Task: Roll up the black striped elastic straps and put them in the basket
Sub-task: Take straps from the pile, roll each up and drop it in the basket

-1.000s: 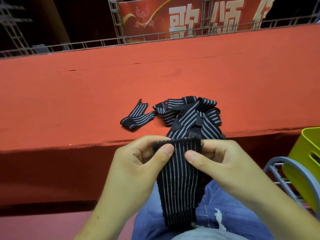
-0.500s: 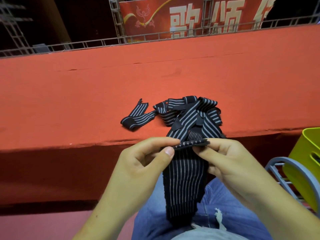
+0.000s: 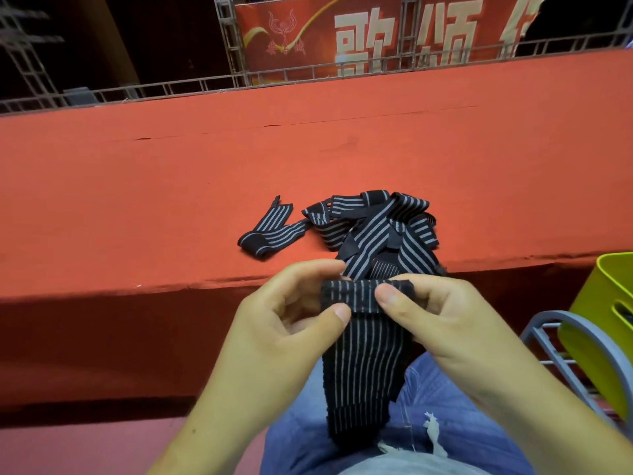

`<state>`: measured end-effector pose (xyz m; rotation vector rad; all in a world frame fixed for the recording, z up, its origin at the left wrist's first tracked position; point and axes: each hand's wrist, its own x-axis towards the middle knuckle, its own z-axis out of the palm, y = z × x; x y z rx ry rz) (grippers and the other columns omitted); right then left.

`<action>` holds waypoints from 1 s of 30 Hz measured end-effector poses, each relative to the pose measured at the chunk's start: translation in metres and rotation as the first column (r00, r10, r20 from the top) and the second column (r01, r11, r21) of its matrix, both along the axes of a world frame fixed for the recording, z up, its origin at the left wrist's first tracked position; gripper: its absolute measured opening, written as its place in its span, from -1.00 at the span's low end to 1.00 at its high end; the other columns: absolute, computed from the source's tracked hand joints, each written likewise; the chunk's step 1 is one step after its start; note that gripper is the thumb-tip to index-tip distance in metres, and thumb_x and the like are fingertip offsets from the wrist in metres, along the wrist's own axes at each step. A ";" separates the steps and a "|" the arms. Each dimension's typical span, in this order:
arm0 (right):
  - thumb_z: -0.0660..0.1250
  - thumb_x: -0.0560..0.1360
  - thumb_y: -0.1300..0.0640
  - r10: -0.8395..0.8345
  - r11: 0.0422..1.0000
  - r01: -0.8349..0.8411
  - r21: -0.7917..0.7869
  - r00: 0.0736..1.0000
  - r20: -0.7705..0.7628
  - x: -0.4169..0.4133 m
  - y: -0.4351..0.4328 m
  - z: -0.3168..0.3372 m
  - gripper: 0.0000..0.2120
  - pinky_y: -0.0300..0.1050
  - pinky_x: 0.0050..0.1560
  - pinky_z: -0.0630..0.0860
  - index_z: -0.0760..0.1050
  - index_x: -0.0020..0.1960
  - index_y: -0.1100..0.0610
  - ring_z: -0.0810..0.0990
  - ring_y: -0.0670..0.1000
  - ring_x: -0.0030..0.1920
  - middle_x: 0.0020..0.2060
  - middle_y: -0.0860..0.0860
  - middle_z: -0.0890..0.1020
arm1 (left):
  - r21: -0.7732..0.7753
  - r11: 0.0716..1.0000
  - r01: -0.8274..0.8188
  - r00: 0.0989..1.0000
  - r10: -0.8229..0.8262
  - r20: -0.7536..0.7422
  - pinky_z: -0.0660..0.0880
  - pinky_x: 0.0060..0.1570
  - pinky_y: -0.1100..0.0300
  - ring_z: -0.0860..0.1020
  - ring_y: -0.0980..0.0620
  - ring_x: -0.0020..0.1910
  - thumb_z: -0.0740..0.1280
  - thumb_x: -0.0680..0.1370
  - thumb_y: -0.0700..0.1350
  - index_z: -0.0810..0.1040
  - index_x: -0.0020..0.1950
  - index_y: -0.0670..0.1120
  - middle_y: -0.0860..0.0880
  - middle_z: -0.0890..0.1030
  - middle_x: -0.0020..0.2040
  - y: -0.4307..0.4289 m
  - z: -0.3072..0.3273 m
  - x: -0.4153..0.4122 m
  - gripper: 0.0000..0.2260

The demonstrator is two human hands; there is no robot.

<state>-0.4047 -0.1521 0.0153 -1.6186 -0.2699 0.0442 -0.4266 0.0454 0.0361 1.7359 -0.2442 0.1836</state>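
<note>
While the strap (image 3: 363, 365) hung down over the person's jeans (image 3: 445, 423), both hands pinched its upper end. The left hand (image 3: 284, 323) had its thumb at the fold's lower edge and the right hand (image 3: 442, 323) had its thumb on the fold, evidently to keep the first turn of a roll tight. One strap was in hand. One lime basket (image 3: 609, 323) stood to the right on a grey rack (image 3: 565, 341), judged handy for the drop. Beyond, a tangled heap of straps (image 3: 376, 231) lay on the red ledge (image 3: 239, 166); their number could not be told.
</note>
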 end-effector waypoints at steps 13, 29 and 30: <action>0.32 0.53 -0.17 0.099 0.993 -0.096 -0.072 0.994 0.043 -0.002 0.000 0.000 -0.70 0.02 0.22 0.64 0.72 0.11 -0.08 0.75 -0.01 0.10 0.03 -0.02 0.78 | -0.018 1.000 0.001 0.999 0.000 0.041 0.57 -0.10 0.35 0.73 0.09 -0.10 0.44 0.49 -0.08 0.75 -0.02 -0.01 0.04 0.77 -0.12 0.001 0.001 0.001 -0.88; 0.20 0.42 -0.59 0.153 0.986 -0.162 -0.040 0.975 -0.162 0.003 -0.006 -0.008 -0.08 0.37 0.38 0.47 0.64 0.15 0.28 0.66 0.32 0.20 0.08 0.25 0.72 | -0.076 0.997 -0.016 0.993 0.025 0.118 0.58 -0.01 0.33 0.72 0.10 -0.07 0.48 0.45 -0.18 0.75 0.02 0.13 0.03 0.77 -0.09 -0.001 -0.003 0.003 -0.75; 0.19 0.45 -0.55 0.163 0.986 -0.165 -0.001 0.973 -0.163 0.003 -0.007 -0.007 -0.16 0.32 0.39 0.48 0.67 0.17 0.20 0.69 0.25 0.21 0.10 0.19 0.74 | -0.071 0.997 -0.027 0.991 0.036 0.128 0.58 -0.03 0.32 0.72 0.11 -0.09 0.48 0.42 -0.15 0.76 0.00 0.17 0.03 0.77 -0.10 -0.002 -0.004 0.003 -0.75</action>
